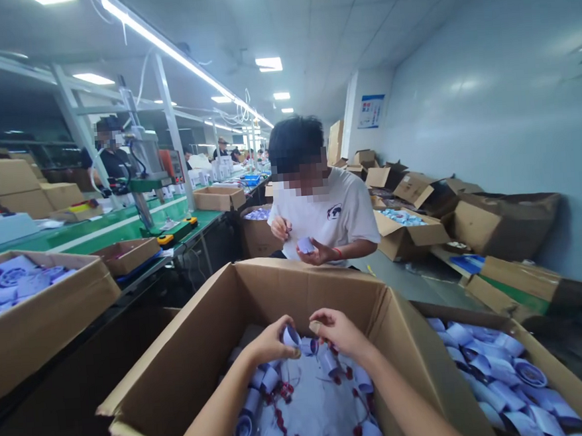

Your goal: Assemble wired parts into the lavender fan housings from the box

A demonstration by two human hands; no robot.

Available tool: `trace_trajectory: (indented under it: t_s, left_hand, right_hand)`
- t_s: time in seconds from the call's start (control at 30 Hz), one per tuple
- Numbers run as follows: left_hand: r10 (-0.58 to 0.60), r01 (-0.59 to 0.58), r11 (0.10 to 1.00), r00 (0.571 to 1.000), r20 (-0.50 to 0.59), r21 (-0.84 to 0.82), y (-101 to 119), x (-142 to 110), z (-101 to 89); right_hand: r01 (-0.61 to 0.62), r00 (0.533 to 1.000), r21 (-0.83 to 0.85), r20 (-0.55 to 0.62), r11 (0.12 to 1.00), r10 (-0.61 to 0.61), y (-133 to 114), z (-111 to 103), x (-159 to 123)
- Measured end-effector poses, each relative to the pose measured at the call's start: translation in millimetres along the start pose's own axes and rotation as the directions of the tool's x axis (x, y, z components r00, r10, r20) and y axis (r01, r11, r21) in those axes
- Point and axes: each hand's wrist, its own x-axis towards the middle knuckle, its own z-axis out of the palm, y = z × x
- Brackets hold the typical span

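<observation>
My left hand grips a short white cylindrical part by its side, its round opening turned toward the right. To the right of it, my right hand is closed with thumb and fingertips together; what they hold, if anything, is too small to make out. Both hands are inside a large open cardboard box. Below them lie several similar white cylinders with thin wires and small red ends, on a pale sheet.
Across the box a person in a white shirt holds another white cylinder. Boxes of white parts stand at the left and right. A green workbench with a press runs along the left; cardboard boxes pile up by the right wall.
</observation>
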Motion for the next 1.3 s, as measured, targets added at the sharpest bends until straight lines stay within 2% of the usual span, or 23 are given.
trace_trajectory:
  t_s: [0.07,0.17,0.27,0.33,0.47,0.57,0.67,0.77,0.83,0.9,1.0,1.07,1.17,1.3]
  left_hand:
    - [0.017,-0.017,1.0,1.0,-0.01,0.015,5.2,-3.5,2.2]
    - [0.06,-0.058,0.997,0.998,-0.037,0.05,14.7,-9.0,5.9]
    - [0.179,-0.179,0.984,0.984,-0.003,0.018,18.3,-11.8,9.4]
    - [0.247,-0.243,0.968,0.967,0.063,-0.055,15.7,-11.3,11.6]
    - [0.268,-0.246,0.959,0.949,0.166,-0.144,7.9,-6.7,15.2]
    - [0.299,-0.272,0.947,0.941,0.159,-0.169,7.4,-5.6,15.1]
    - [0.307,-0.282,0.937,0.946,0.105,-0.207,11.0,-9.0,12.3]
    - [0.324,-0.315,0.926,0.946,0.01,-0.21,15.0,-14.0,10.0]
    - [0.325,-0.33,0.932,0.944,-0.058,-0.146,17.0,-16.7,10.0]
    - [0.292,-0.299,0.953,0.949,-0.121,-0.043,18.5,-18.2,11.3]
    - [0.25,-0.239,0.968,0.95,-0.186,0.079,19.7,-17.9,14.3]
    - [0.265,-0.247,0.963,0.941,-0.209,0.107,19.3,-16.2,16.8]
    - [0.297,-0.274,0.953,0.926,-0.233,0.127,17.0,-13.2,20.5]
    - [0.312,-0.284,0.945,0.932,-0.184,0.163,15.9,-12.1,24.0]
  right_hand:
    - [0.052,0.997,0.154,-0.064,0.987,-0.043,1.7,-2.4,-1.3]
    - [0.09,0.994,0.359,-0.088,0.929,-0.062,0.6,-4.3,-4.1]
    - [0.097,0.995,0.509,-0.073,0.855,-0.07,-1.7,-5.9,-7.3]
    - [0.107,0.994,0.575,-0.075,0.811,-0.078,-1.8,-7.9,-7.6]
    - [0.105,0.994,0.728,-0.084,0.677,-0.065,0.0,-14.4,-4.2]
    - [0.093,0.996,0.784,-0.071,0.614,-0.06,0.4,-19.2,-2.9]
    - [0.104,0.994,0.771,-0.086,0.628,-0.059,-0.1,-21.5,-3.2]
    - [0.199,0.979,0.645,-0.165,0.738,-0.119,-0.7,-21.2,-2.2]
    - [0.295,0.95,0.476,-0.235,0.829,-0.203,-1.2,-20.1,-1.4]
    - [0.356,0.923,0.322,-0.267,0.877,-0.276,-2.2,-18.1,-2.4]
    - [0.394,0.906,0.17,-0.238,0.903,-0.35,-4.6,-11.9,-9.0]
    - [0.422,0.892,-0.037,-0.164,0.906,-0.422,-5.6,-4.9,-15.0]
    - [0.423,0.879,-0.322,-0.079,0.847,-0.469,-4.0,7.7,-20.3]
    - [0.438,0.856,-0.393,-0.092,0.809,-0.508,2.0,18.4,-18.0]
